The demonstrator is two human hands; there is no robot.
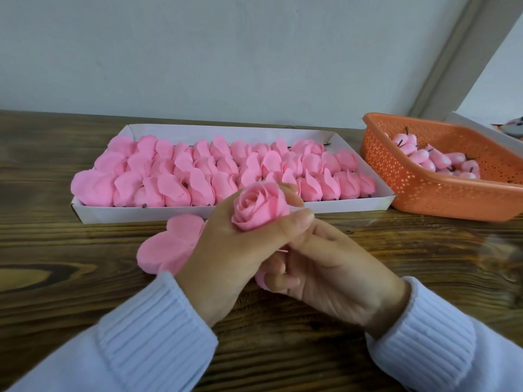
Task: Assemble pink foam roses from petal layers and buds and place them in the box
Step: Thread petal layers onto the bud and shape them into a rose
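Note:
A pink foam rose (261, 206) is held up in front of the white box (198, 211). My left hand (229, 250) grips the rose, with the thumb curled across its front and fingers behind it. Just below, my right hand (325, 267) has its fingers curled under the rose's base, where a thin pink piece shows; what they pinch is hidden. The box holds several rows of finished pink roses (220, 171). A stack of flat pink petal layers (169, 247) lies on the table left of my left hand.
An orange perforated basket (418, 188) at the right holds several pink buds (435, 162) with dark stems. Behind it sits the corner of a white box (481, 128). The wooden table (56, 250) ends at a pale wall.

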